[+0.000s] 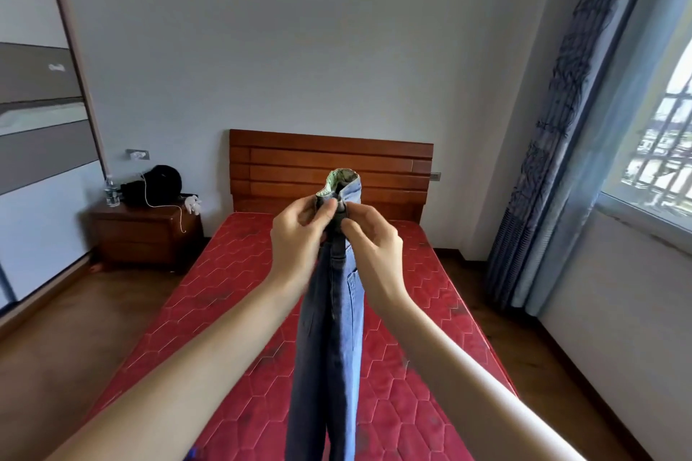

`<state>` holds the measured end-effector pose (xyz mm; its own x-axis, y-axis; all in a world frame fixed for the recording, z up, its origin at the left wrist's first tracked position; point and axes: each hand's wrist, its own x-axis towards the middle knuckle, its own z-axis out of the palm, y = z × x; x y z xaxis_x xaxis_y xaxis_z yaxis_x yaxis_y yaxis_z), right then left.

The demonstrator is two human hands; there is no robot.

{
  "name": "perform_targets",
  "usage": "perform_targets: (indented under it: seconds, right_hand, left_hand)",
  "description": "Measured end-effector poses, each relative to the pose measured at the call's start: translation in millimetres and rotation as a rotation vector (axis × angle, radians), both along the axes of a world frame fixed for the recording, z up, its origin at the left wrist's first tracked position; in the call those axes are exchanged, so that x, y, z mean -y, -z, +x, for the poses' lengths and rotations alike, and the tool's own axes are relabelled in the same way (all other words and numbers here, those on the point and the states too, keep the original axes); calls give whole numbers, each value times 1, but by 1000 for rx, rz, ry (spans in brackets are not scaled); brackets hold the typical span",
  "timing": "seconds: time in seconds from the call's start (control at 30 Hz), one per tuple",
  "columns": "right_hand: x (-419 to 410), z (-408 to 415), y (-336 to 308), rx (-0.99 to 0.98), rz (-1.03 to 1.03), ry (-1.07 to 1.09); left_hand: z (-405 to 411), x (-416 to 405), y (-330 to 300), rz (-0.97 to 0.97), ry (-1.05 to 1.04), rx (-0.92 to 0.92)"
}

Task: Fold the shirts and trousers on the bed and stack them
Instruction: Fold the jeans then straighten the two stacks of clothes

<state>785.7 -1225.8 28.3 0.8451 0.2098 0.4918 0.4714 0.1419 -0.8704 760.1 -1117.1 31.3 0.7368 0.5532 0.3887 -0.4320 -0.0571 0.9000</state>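
Note:
A pair of blue jeans [333, 341] hangs straight down in front of me above the red mattress [232, 273]. Its waistband is bunched together at the top and a pale green patterned lining shows there. My left hand [299, 236] pinches the waistband from the left. My right hand [370, 239] pinches it from the right, thumbs close together. The trouser legs drop out of view at the bottom edge. No shirts are visible on the bed.
A wooden headboard [329, 165] stands against the far wall. Left of the bed a nightstand [146, 232] carries a black bag, a water bottle and a white cable. A wardrobe is at far left; curtain [554, 146] and window are at right.

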Motion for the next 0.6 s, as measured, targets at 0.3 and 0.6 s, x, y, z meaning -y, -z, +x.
perform_targets:
  seconds: [0.3,0.6]
  right_hand:
    - [24,5,-7,7,-260,-329]
    - [53,51,-20,608,-967,-101]
  left_hand:
    - [-17,-11,19,42,-20,2]
    - [-38,-22,56,338,-103,-64]
